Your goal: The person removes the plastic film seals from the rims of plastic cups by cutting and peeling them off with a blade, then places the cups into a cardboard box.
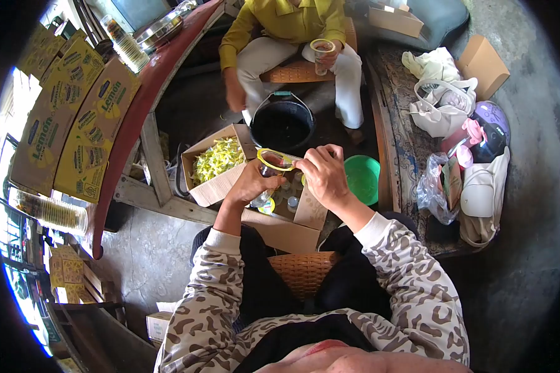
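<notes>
My left hand (253, 184) is wrapped round a clear plastic cup (272, 170) with a yellow rim, its mouth tilted up toward me. At the right side of that rim, my right hand (322, 176) is closed in a pinch. A thin greyish edge shows by its fingertips, too small to name. Below both hands, an open cardboard box (280, 234) between my knees holds several clear cups, some with yellow rims. Left of the cup, another cardboard box (200, 194) is heaped with yellow-green strips (219, 160).
A black bucket (255, 132) stands ahead, with a green basin (370, 169) to the right. Opposite sits a person (280, 28) holding another cup (322, 56). Lemon cartons (84, 121) and stacked cups (124, 46) line the red-edged counter (140, 93). Bags (438, 112) lie on the right bench.
</notes>
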### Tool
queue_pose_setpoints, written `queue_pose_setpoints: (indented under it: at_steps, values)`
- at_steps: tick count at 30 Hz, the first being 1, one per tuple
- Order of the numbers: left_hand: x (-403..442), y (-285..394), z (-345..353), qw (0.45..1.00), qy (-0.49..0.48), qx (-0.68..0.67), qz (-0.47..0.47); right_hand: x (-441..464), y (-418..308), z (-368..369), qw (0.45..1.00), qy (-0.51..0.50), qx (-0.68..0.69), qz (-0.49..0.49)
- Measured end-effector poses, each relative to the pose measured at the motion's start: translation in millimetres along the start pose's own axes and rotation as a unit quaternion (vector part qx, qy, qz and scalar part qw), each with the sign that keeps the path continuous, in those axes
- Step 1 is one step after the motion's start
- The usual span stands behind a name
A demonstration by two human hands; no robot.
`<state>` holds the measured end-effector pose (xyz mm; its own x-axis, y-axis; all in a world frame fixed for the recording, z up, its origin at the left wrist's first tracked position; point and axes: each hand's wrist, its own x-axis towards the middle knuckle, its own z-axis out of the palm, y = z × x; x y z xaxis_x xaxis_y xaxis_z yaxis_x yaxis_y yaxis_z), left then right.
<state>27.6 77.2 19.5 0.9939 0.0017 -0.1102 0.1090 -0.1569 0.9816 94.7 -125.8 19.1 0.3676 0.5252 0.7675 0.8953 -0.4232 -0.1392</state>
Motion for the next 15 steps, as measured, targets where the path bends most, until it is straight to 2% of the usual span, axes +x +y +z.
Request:
queue_pose_setpoints:
  at_steps: [1,2,3,4,5,7,8,10,11,13,15]
  values:
    - [-0.4,-0.1,-0.2,0.999,0.001,-0.026,0.019,0.6,0.0,1.1,1.0,0.0,0.0,-0.001]
    - [-0.3,-0.3,0.3,0.999,0.001,-0.026,0.019,0.3,0.2,3.1,0.997,0.005,0.061,0.053]
    - [-0.4,3.3,2.5,0.998,0.014,-0.002,0.057,-0.1,0.6,4.8,0.987,0.01,0.121,0.108]
    - [-0.2,4.9,3.3,0.995,0.026,0.022,0.094,-0.5,2.0,4.9,0.986,0.002,0.118,0.116]
    - [0.9,3.2,3.0,0.995,0.025,0.021,0.093,-0.9,2.2,4.8,0.986,0.001,0.117,0.117]
    - [3.5,0.1,2.6,0.978,0.062,0.121,0.156,1.4,1.4,0.3,0.995,0.015,0.066,0.07]
    - [3.1,-0.7,1.9,0.978,0.062,0.121,0.156,2.3,1.6,-2.4,0.995,0.014,0.066,0.071]
    - [-1.4,3.5,0.2,1.0,0.019,0.003,0.023,3.6,0.4,-5.6,1.0,0.028,0.012,-0.003]
    - [-4.2,5.6,2.2,1.0,0.018,0.005,0.022,2.1,-0.6,-4.2,0.999,0.029,0.013,-0.002]
    - [-8.7,10.2,6.9,0.994,-0.006,-0.102,-0.028,-1.7,-2.3,1.1,0.999,0.015,0.006,-0.035]
    - [-7.5,8.6,4.1,0.996,-0.009,-0.086,-0.014,-2.3,-2.0,4.4,0.999,0.01,0.01,-0.031]
